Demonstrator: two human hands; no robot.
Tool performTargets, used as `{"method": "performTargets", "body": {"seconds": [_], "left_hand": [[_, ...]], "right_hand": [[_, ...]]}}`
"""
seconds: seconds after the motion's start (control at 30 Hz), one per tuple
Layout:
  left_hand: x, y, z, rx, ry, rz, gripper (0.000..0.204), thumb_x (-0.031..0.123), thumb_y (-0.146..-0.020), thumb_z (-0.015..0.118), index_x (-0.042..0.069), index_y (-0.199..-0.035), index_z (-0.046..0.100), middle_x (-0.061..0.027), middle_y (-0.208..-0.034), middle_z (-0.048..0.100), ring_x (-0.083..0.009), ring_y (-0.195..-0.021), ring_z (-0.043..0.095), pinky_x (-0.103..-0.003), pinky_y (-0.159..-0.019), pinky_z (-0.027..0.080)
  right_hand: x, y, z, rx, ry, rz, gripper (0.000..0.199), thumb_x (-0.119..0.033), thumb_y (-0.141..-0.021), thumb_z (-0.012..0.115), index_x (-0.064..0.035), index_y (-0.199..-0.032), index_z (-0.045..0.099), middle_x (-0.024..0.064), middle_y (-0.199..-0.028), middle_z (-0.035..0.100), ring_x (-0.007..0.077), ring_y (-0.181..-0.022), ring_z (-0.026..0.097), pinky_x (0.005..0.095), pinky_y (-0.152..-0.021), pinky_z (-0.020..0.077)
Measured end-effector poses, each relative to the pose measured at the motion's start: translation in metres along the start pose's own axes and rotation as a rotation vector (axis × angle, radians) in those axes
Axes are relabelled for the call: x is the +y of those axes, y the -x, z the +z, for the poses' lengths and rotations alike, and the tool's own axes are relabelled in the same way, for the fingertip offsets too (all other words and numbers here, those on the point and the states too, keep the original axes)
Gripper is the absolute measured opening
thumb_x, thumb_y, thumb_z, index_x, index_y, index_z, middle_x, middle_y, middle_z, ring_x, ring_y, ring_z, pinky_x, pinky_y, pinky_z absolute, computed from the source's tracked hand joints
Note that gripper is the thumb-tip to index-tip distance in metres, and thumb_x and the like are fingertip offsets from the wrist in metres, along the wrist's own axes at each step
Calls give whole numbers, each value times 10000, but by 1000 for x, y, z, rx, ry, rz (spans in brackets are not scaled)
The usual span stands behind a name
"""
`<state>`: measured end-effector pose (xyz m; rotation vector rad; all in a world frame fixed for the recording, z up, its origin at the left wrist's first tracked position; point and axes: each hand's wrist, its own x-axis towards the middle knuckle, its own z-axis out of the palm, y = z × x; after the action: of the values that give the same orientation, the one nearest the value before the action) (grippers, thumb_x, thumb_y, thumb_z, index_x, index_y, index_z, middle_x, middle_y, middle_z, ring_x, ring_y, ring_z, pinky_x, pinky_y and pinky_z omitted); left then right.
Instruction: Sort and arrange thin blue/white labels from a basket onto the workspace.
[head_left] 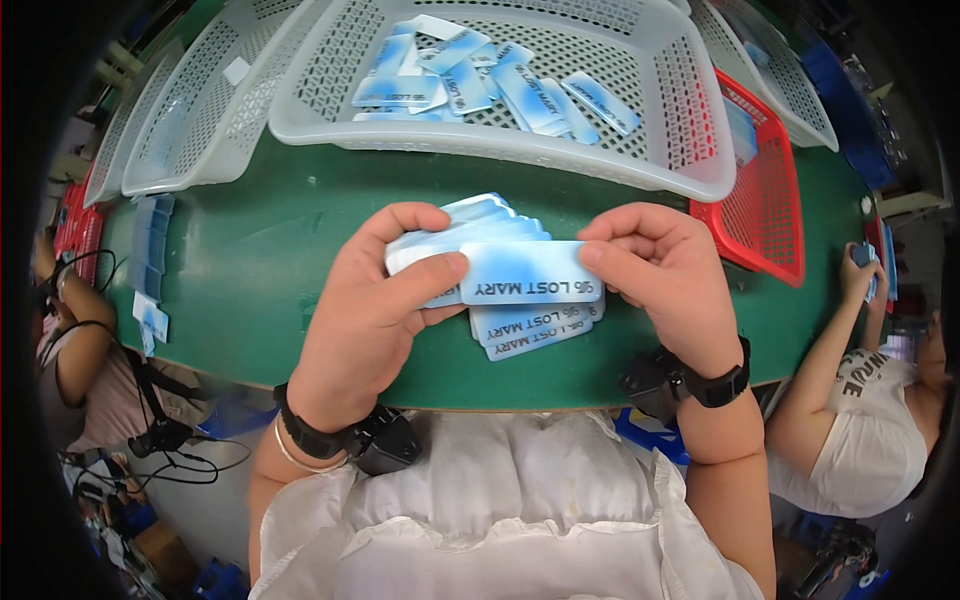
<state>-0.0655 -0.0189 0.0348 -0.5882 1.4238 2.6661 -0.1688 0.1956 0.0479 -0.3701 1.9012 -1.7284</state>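
Observation:
My left hand (375, 290) is closed round a fanned stack of blue-and-white printed cards (480, 222), with the thumb lying on top. One card (525, 272) lies across the front of the stack, its printed face up. At its right end my right hand (650, 265) pinches this card between thumb and fingers. Just below it, a few more of the same cards (540, 335) lie overlapped on the green table (320, 205). Both wrists wear black straps with small dark devices.
Ahead stands a large white perforated basket (500, 145) with several loose cards in it. More white baskets (205, 110) are at the far left, and a red basket (765, 200) is at the right. A blue card row (152, 245) lies at left. Other people sit on both sides.

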Motion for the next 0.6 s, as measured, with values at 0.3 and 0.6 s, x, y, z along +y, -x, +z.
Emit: {"method": "performTargets", "body": {"seconds": [0.3, 0.6], "left_hand": [[2, 0, -3, 45, 51, 53, 243, 24, -892, 589, 41, -1119, 503, -138, -1054, 617, -202, -942, 670, -316, -801, 599], [1, 0, -2, -5, -20, 80, 290, 30, -859, 652, 43, -1112, 510, -104, -1085, 597, -196, -977, 633, -355, -849, 553]], "right_hand": [[-2, 2, 2, -59, -12, 17, 177, -101, -807, 734, 9, -931, 675, 12, -737, 664, 46, -661, 571, 197, -601, 450], [0, 0, 10, 2, 436, -248, 239, -131, -769, 759, -20, -956, 658, 31, -804, 662, 88, -691, 569, 239, -614, 456]]}}
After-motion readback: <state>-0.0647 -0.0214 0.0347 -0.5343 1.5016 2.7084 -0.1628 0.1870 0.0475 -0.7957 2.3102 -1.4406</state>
